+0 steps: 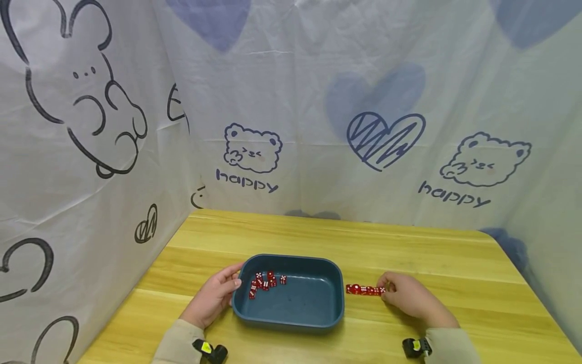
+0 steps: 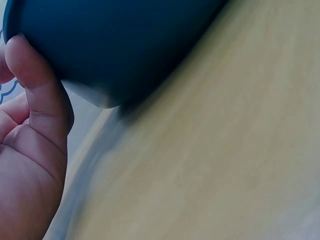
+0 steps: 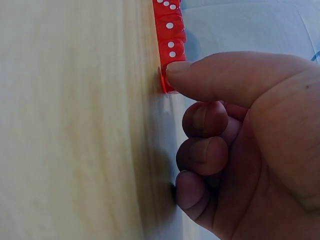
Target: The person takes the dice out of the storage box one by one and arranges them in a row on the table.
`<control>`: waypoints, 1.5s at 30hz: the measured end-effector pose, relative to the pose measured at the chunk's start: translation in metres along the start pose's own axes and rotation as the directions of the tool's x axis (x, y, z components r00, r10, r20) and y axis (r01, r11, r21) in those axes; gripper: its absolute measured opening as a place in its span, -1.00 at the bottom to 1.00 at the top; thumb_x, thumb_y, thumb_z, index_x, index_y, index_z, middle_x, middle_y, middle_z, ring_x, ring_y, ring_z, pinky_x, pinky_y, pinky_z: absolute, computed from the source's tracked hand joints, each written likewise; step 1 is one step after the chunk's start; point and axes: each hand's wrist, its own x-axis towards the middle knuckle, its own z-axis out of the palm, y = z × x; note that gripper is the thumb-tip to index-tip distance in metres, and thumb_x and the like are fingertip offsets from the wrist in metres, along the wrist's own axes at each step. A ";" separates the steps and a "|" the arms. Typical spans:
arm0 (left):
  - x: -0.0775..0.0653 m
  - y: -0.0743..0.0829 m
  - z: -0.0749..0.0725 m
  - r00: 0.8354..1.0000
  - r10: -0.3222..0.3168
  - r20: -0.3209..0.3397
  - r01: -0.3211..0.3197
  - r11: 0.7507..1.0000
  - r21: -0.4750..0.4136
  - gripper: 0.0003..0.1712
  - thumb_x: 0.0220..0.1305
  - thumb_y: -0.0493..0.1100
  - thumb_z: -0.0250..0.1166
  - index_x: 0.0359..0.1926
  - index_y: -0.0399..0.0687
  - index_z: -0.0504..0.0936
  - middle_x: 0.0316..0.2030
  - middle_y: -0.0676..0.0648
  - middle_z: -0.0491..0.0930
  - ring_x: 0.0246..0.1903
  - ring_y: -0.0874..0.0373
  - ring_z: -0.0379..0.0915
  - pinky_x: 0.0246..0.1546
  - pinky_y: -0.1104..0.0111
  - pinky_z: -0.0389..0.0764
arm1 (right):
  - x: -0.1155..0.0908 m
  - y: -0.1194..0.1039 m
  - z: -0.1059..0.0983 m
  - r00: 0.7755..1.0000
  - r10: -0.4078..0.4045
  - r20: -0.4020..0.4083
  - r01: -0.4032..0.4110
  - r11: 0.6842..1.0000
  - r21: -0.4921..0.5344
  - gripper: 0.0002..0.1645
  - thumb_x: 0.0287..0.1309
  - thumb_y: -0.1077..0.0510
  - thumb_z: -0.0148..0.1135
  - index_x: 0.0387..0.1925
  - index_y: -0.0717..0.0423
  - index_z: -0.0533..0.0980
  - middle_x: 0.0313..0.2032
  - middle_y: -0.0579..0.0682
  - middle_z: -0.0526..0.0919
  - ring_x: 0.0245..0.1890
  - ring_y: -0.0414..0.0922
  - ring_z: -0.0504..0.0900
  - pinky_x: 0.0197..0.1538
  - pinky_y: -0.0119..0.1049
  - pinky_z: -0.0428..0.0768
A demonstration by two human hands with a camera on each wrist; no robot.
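A dark teal plastic bin (image 1: 291,320) stands on the table, with several red dice (image 1: 272,278) bunched toward its left end. My left hand (image 1: 213,296) grips the bin's left rim, the thumb lying up against the bin wall (image 2: 115,45) in the left wrist view. To the right of the bin, a straight row of red dice (image 1: 364,289) with white pips lies on the tabletop. At the row's right end, my right hand (image 1: 409,296) pinches the last die (image 3: 164,82). The thumb covers much of that die, and the other fingers are curled in below.
The yellow wood-grain table (image 1: 409,253) has a rounded far right corner. Behind it and along both sides hangs a white sheet (image 1: 313,167) printed with hearts and cartoon bears. A black wrist camera (image 1: 213,351) sits on the left sleeve, another wrist camera (image 1: 416,348) on the right.
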 end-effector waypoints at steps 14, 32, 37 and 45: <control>0.001 -0.002 -0.002 1.000 0.008 0.016 -0.008 1.000 -0.001 -0.34 0.53 -0.29 0.08 0.52 -0.37 0.08 -0.06 -0.20 0.42 -0.39 0.21 0.41 -0.46 0.48 0.49 | 0.001 0.000 -0.001 0.999 0.054 0.004 -0.054 0.998 0.034 -0.79 0.23 0.25 0.32 -0.10 -0.01 0.61 -0.48 -0.03 0.47 -0.47 -0.08 0.40 -0.39 -0.17 0.39; 0.000 -0.002 -0.002 1.000 0.008 0.013 -0.007 1.000 -0.004 -0.34 0.53 -0.29 0.08 0.52 -0.36 0.09 -0.05 -0.21 0.43 -0.38 0.21 0.42 -0.45 0.48 0.50 | -0.002 -0.019 -0.006 0.998 0.042 -0.041 -0.040 0.999 0.037 -0.76 0.29 0.15 0.31 -0.01 0.01 0.60 -0.52 -0.04 0.44 -0.57 -0.13 0.35 -0.50 -0.27 0.35; 0.001 -0.002 -0.002 1.000 0.022 0.020 -0.022 1.000 -0.003 -0.34 0.52 -0.30 0.08 0.51 -0.39 0.09 -0.04 -0.23 0.45 -0.36 0.20 0.44 -0.45 0.48 0.51 | -0.002 -0.028 -0.007 0.999 0.022 -0.040 -0.021 0.999 0.026 -0.75 0.33 0.13 0.26 0.02 -0.01 0.60 -0.54 -0.04 0.44 -0.60 -0.13 0.34 -0.51 -0.27 0.35; 0.001 -0.003 -0.002 1.000 0.024 0.014 -0.024 1.000 -0.001 -0.36 0.52 -0.31 0.07 0.51 -0.39 0.11 -0.04 -0.24 0.45 -0.37 0.19 0.43 -0.47 0.49 0.49 | 0.003 -0.045 0.000 0.998 -0.039 -0.059 0.039 0.999 0.007 -0.77 0.32 0.14 0.26 0.00 -0.04 0.62 -0.58 -0.09 0.42 -0.62 -0.16 0.35 -0.51 -0.31 0.37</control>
